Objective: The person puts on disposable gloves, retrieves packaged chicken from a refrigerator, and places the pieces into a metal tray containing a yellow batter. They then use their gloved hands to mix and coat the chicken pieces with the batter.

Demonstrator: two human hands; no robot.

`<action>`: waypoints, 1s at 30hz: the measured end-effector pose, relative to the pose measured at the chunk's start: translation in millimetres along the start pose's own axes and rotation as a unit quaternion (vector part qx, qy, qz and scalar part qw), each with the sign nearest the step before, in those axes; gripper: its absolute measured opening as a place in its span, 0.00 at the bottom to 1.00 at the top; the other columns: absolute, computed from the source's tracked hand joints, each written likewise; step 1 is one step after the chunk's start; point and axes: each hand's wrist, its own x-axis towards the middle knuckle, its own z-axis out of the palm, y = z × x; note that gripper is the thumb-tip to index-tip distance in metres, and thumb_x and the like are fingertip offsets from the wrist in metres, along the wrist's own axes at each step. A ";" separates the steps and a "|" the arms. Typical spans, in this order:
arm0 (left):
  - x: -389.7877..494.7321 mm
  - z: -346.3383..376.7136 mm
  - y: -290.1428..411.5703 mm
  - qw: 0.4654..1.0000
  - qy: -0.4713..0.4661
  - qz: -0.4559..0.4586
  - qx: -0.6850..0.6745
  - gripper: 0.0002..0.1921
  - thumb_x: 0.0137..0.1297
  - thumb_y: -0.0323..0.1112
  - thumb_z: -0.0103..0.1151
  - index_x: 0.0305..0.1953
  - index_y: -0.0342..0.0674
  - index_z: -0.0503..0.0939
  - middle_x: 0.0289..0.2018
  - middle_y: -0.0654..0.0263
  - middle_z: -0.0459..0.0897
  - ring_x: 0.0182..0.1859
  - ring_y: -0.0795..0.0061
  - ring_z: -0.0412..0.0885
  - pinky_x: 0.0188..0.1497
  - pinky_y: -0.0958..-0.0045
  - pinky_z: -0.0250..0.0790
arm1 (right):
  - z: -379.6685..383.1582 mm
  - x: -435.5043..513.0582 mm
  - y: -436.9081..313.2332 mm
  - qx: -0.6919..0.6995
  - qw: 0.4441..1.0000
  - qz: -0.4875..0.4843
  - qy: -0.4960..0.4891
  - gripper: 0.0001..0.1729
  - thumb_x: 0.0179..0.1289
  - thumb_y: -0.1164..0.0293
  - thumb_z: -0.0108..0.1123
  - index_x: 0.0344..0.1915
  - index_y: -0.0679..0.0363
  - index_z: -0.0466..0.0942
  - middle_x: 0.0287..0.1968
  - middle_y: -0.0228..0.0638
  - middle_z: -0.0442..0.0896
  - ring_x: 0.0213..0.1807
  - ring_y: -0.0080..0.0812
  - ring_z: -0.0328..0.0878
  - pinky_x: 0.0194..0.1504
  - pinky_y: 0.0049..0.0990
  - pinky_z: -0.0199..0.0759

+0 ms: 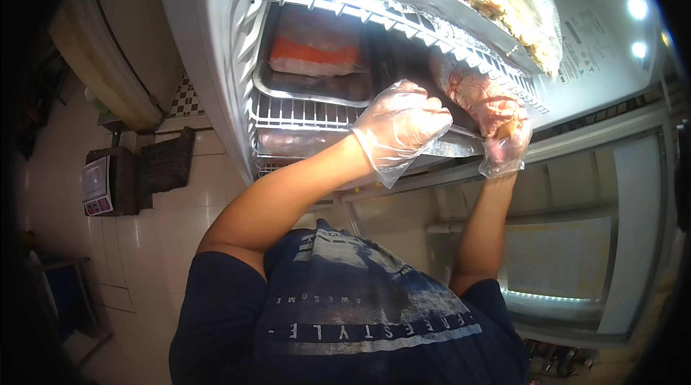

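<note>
Both hands wear clear plastic gloves, at an open upright refrigerator. My left hand [404,125] is curled into a fist before the middle shelf, over the near edge of a metal tray [458,146]; nothing shows in it, and its palm side is hidden. My right hand [507,139] grips the near end of a pinkish piece of raw meat [478,94], whose far end lies under the upper rack. Beside it on the left, another metal tray [310,92] holds a wrapped block of orange and white food [314,50].
Above, a wire rack [334,0] bears a tray of plastic-wrapped crumbly food [480,2]. A lower wire shelf [302,112] holds a wrapped pack [297,142]. The open refrigerator door [561,255] stands at right. A digital scale [97,185] sits at left.
</note>
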 end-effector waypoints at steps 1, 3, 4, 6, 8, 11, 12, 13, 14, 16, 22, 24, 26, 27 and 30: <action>-0.3 -0.2 0.1 1.000 0.000 0.001 0.000 0.07 0.53 0.32 0.62 0.34 0.48 0.78 0.30 0.70 0.78 0.37 0.68 0.81 0.52 0.64 0.70 | -0.9 -0.3 -3.8 -0.091 0.993 -0.075 -0.018 0.26 0.57 0.68 0.70 0.50 0.72 0.74 0.45 0.42 0.83 0.43 0.32 0.82 0.46 0.27 0.78; -0.7 -0.4 0.5 1.000 -0.008 -0.001 0.007 0.07 0.52 0.32 0.62 0.34 0.48 0.78 0.31 0.70 0.79 0.37 0.68 0.80 0.52 0.64 0.70 | 0.2 -3.7 -11.4 -0.239 0.955 -0.174 0.008 0.29 0.54 0.66 0.72 0.50 0.73 0.74 0.45 0.42 0.84 0.44 0.33 0.82 0.47 0.28 0.77; -0.9 -0.6 0.9 1.000 -0.012 -0.003 0.009 0.07 0.52 0.32 0.63 0.34 0.48 0.78 0.31 0.70 0.79 0.37 0.68 0.80 0.52 0.64 0.70 | 2.5 -6.5 -14.5 -0.295 0.934 -0.196 0.051 0.31 0.54 0.64 0.73 0.51 0.73 0.74 0.44 0.42 0.84 0.45 0.33 0.82 0.48 0.29 0.77; -1.0 -0.8 2.2 1.000 -0.002 -0.008 0.010 0.08 0.52 0.33 0.63 0.35 0.48 0.78 0.31 0.69 0.79 0.38 0.68 0.80 0.52 0.64 0.70 | 7.8 -12.2 -19.7 -0.283 0.944 -0.153 0.076 0.35 0.46 0.72 0.77 0.55 0.69 0.74 0.51 0.48 0.81 0.53 0.41 0.80 0.56 0.35 0.75; -1.3 -1.1 3.6 1.000 -0.005 -0.012 0.015 0.08 0.52 0.33 0.63 0.35 0.48 0.78 0.31 0.69 0.79 0.38 0.68 0.80 0.52 0.64 0.69 | 15.7 -19.8 -22.8 -0.211 0.951 -0.175 0.143 0.39 0.46 0.72 0.78 0.58 0.70 0.71 0.53 0.50 0.79 0.54 0.43 0.80 0.57 0.37 0.75; -2.0 -1.3 4.5 0.999 -0.018 -0.013 0.027 0.09 0.52 0.33 0.63 0.36 0.48 0.79 0.32 0.69 0.79 0.38 0.68 0.80 0.52 0.64 0.69 | 28.2 -28.7 -25.0 -0.066 0.958 -0.194 0.201 0.41 0.50 0.72 0.77 0.61 0.73 0.66 0.55 0.51 0.77 0.55 0.42 0.78 0.58 0.38 0.73; -2.3 -1.2 4.5 0.999 -0.018 -0.013 0.025 0.09 0.52 0.33 0.63 0.36 0.48 0.79 0.32 0.69 0.79 0.38 0.68 0.80 0.52 0.64 0.69 | 30.4 -31.0 -26.3 -0.071 0.957 -0.184 0.213 0.40 0.52 0.72 0.76 0.61 0.73 0.66 0.55 0.50 0.77 0.55 0.41 0.78 0.58 0.37 0.73; -2.4 -0.9 4.5 1.000 -0.014 -0.013 0.020 0.09 0.51 0.33 0.63 0.36 0.48 0.79 0.32 0.69 0.79 0.38 0.68 0.80 0.52 0.64 0.69 | 32.2 -32.6 -27.5 -0.073 0.956 -0.170 0.228 0.40 0.53 0.72 0.76 0.62 0.72 0.65 0.55 0.48 0.77 0.55 0.39 0.77 0.58 0.37 0.72; -2.5 -0.5 4.3 1.000 -0.004 -0.007 0.023 0.09 0.51 0.33 0.63 0.36 0.48 0.79 0.32 0.69 0.79 0.38 0.68 0.80 0.52 0.64 0.69 | 33.2 -33.6 -28.8 -0.045 0.965 -0.149 0.212 0.39 0.54 0.72 0.76 0.61 0.72 0.65 0.55 0.47 0.77 0.55 0.38 0.77 0.58 0.36 0.72; -2.4 0.2 4.0 0.999 0.024 0.005 0.022 0.09 0.51 0.33 0.64 0.36 0.48 0.80 0.31 0.69 0.78 0.38 0.69 0.80 0.52 0.64 0.70 | 34.2 -34.5 -30.9 0.016 0.978 -0.085 0.190 0.38 0.55 0.72 0.75 0.61 0.72 0.66 0.54 0.45 0.77 0.55 0.36 0.76 0.58 0.35 0.72; -2.0 -0.6 4.2 1.000 0.022 0.003 0.019 0.06 0.53 0.33 0.60 0.34 0.46 0.81 0.33 0.69 0.82 0.38 0.68 0.81 0.48 0.65 0.71 | 39.6 -33.4 -30.4 0.003 0.974 -0.072 0.214 0.46 0.48 0.69 0.78 0.63 0.72 0.62 0.59 0.49 0.73 0.59 0.39 0.74 0.59 0.38 0.71; -2.1 -1.5 4.8 1.000 0.020 -0.002 0.020 0.05 0.53 0.33 0.60 0.33 0.46 0.80 0.32 0.69 0.81 0.38 0.68 0.80 0.47 0.65 0.71 | 40.1 -32.0 -31.8 0.014 0.976 -0.092 0.199 0.46 0.48 0.70 0.79 0.63 0.73 0.63 0.60 0.49 0.73 0.59 0.39 0.74 0.59 0.38 0.72; -2.0 -2.0 5.2 1.000 0.020 -0.004 0.021 0.04 0.53 0.33 0.60 0.32 0.46 0.80 0.31 0.69 0.81 0.37 0.67 0.80 0.47 0.65 0.70 | 40.7 -31.2 -34.6 0.015 0.975 -0.100 0.200 0.43 0.49 0.71 0.79 0.61 0.72 0.65 0.57 0.46 0.74 0.56 0.36 0.75 0.58 0.36 0.71; -2.0 -2.0 5.3 1.000 0.020 -0.004 0.022 0.04 0.53 0.33 0.60 0.32 0.46 0.79 0.31 0.69 0.80 0.37 0.67 0.79 0.47 0.65 0.70 | 40.5 -31.6 -36.9 0.013 0.972 -0.100 0.213 0.39 0.50 0.72 0.78 0.59 0.71 0.68 0.54 0.43 0.76 0.54 0.34 0.75 0.57 0.34 0.71; -1.7 -1.5 4.6 1.000 0.019 0.001 0.021 0.03 0.53 0.33 0.60 0.31 0.47 0.79 0.30 0.69 0.79 0.37 0.68 0.79 0.47 0.65 0.70 | 39.0 -33.4 -43.3 -0.119 0.953 -0.151 0.234 0.37 0.50 0.70 0.79 0.57 0.71 0.70 0.51 0.42 0.79 0.52 0.33 0.77 0.55 0.33 0.72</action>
